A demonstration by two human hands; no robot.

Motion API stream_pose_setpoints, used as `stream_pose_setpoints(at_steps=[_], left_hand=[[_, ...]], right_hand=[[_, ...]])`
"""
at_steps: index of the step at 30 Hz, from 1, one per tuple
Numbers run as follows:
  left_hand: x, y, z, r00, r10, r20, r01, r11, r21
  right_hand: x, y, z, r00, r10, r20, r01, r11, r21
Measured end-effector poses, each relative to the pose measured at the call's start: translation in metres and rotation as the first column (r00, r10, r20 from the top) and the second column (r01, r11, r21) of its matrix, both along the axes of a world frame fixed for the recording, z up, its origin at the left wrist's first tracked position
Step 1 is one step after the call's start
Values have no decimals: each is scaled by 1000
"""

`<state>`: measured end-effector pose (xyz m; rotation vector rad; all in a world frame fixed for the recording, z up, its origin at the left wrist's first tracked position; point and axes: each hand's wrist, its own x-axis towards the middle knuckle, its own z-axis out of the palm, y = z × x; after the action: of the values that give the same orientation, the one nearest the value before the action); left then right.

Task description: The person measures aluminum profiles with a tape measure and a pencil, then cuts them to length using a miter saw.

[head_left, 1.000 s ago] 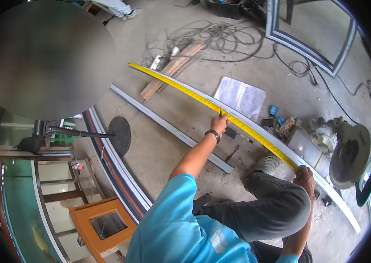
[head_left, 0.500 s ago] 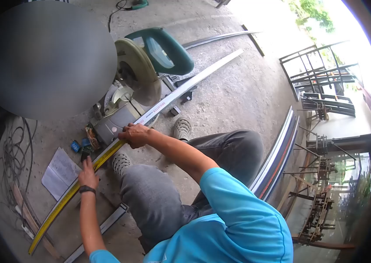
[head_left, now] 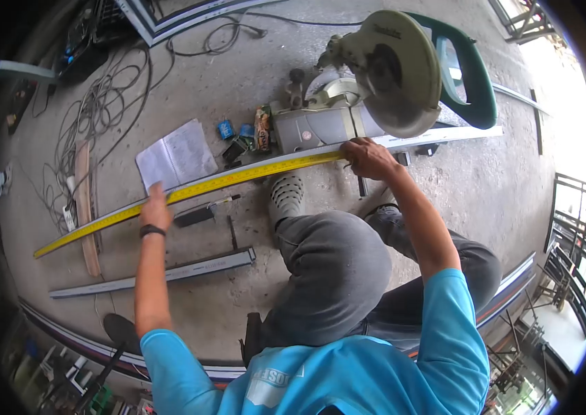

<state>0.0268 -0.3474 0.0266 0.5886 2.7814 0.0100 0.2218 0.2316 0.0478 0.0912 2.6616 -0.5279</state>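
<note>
Yellow tape [head_left: 237,178] lies along pale profile [head_left: 438,137], which crosses the saw base [head_left: 317,130]. Right hand [head_left: 369,158]: grip clenched on tape's end beside the base; left hand [head_left: 155,210] at tape, grip unclear.

The single head view looks steeply down and slightly forward from just above the blue shirt [head_left: 369,370] and trousers [head_left: 334,266]; its wide, dark-rimmed field takes in the left hand [head_left: 156,207], right hand [head_left: 370,160] and floor [head_left: 293,48] near and far.
</note>
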Motion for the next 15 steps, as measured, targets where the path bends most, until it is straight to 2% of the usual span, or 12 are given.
stream_pose_setpoints(at_steps=[2,5,7,10,13,15], left_hand=[[24,66,4,982,-182,51,176,980,97],[52,161,-8,945,-289,153,264,950,164],[51,191,-13,932,-313,183,287,946,154],[45,197,-29,934,-301,194,277,950,143],[35,163,-22,958,-241,158,217,964,153],[23,117,-23,979,-191,75,178,972,156]], right_hand=[[-2,-3,1,1000,15,-19,-15,1000,8],[-1,-7,2,1000,6,-16,-6,1000,18],[-3,-12,10,1000,-17,-10,17,999,28],[-5,-12,17,1000,-6,20,6,1000,6],[-5,-6,18,998,64,-29,-64,998,-7],[0,4,5,1000,12,-19,-12,1000,0]])
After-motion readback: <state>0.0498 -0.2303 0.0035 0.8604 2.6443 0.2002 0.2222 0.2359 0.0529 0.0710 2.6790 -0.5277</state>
